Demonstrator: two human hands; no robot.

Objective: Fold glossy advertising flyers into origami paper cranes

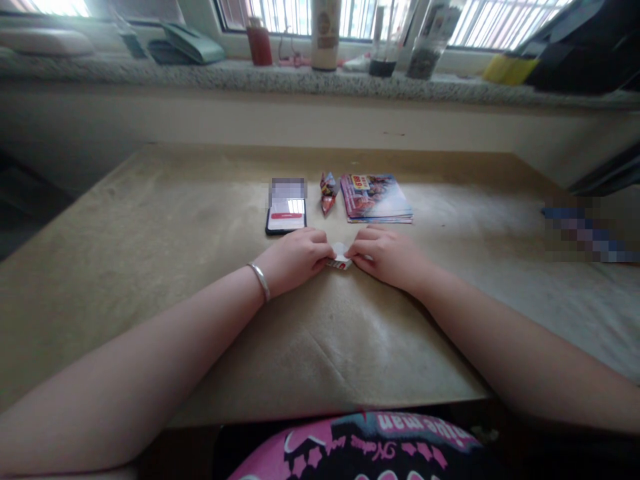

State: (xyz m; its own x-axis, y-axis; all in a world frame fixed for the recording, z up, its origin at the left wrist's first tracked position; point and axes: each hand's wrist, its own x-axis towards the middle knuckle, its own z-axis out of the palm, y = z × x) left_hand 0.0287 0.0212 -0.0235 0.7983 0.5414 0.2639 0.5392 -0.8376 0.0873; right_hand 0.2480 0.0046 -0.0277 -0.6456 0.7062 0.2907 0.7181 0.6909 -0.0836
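Observation:
Between my hands is a small folded piece of paper, white with some red print along its near edge. My left hand, with a silver bangle on its wrist, pinches the paper's left end. At the opposite end, the fingers of my right hand are closed on it. Just beyond my left hand lies a phone with its screen lit. A folded paper shape, red and multicoloured, sits to the right of the phone. Beside that is a stack of printed paper sheets.
All this rests on a tan-covered table. A blue, partly blurred item lies at the right edge. Behind, a granite windowsill carries a red bottle, a tall pale bottle, jars and a yellow object.

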